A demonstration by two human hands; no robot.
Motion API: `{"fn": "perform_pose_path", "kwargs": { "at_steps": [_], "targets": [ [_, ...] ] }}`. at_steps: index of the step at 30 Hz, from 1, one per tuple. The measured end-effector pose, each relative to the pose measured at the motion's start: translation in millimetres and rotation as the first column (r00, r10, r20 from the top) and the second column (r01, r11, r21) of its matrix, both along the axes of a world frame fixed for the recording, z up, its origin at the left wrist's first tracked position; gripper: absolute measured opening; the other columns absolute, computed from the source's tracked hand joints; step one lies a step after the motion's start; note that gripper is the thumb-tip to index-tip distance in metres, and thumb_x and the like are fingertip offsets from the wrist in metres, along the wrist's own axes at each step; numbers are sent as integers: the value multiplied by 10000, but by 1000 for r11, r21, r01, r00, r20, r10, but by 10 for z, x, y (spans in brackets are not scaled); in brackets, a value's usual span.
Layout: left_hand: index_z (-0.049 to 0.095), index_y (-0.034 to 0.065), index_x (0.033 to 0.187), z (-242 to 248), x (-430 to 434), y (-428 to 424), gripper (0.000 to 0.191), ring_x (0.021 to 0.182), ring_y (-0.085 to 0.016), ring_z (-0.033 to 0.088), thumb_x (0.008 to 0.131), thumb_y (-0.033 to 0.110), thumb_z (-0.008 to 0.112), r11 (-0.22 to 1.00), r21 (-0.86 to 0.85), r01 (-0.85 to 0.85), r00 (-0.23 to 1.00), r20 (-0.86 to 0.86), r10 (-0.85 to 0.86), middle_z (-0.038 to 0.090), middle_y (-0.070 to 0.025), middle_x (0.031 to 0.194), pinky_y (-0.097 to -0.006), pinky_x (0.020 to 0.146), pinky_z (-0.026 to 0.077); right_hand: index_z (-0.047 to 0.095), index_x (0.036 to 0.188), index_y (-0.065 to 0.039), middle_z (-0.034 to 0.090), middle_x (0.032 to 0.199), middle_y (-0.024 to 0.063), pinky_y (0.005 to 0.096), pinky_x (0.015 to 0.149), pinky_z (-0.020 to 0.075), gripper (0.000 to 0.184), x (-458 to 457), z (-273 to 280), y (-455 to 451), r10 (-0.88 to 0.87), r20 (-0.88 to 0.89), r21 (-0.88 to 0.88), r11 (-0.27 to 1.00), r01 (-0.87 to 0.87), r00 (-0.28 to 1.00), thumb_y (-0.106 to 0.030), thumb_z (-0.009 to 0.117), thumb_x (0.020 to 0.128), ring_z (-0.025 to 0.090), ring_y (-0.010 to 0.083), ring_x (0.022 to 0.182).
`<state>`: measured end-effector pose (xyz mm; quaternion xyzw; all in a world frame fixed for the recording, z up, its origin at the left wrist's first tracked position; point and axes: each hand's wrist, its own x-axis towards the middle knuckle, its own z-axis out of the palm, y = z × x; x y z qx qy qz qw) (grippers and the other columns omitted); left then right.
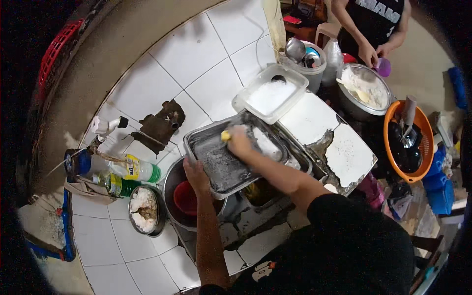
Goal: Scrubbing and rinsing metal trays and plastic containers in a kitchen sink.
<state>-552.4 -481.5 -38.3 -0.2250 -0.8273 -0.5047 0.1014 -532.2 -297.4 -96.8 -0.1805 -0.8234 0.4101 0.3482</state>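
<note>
A large rectangular metal baking pan [221, 162] is tilted over the sink area, its inside wet and streaked with suds. My left hand [196, 177] grips the pan's near left rim. My right hand [241, 143], blurred, presses a yellow sponge [226, 135] against the inside of the pan. White foam [266, 143] lies at the pan's right end. Under its left side stands a round metal basin [173, 210] with a red plastic bowl [185, 198] in it. Beyond the pan, a clear plastic tub [241, 99] holds soapy water and a dark round object.
Left are plastic bottles [151, 172], a bowl of white food [143, 206] and a white pipe fitting [107, 125]. Broken tile edges [324, 147] line the counter at right. An orange basket [427, 162] holds dark dishes. Another person [372, 33] holds a purple cup [384, 67] by a flour-filled pot [379, 107].
</note>
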Motion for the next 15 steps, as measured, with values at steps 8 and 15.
{"fn": "perform_pose_path", "kwargs": {
  "at_steps": [8,15],
  "targets": [
    [342,-89,1251,133,181,263,510,1136,-319,426,833,158,500,999,-26,-33,983,178,37,430,-235,1234,-364,972,303,559,976,-37,545,900,146,441,751,390,232,-127,-4,26,21,-45,281,960,-8,999,-58,495,754,512,325,820],
    [336,-84,1257,10,155,314,514,1172,-313,408,846,177,500,1000,0,-2,999,48,2,417,-241,1251,-355,990,299,562,1050,-65,564,1016,109,482,795,423,261,543,-285,1102,-175,329,555,831,-41,928,-119,477,810,516,321,1021]
  ]
}}
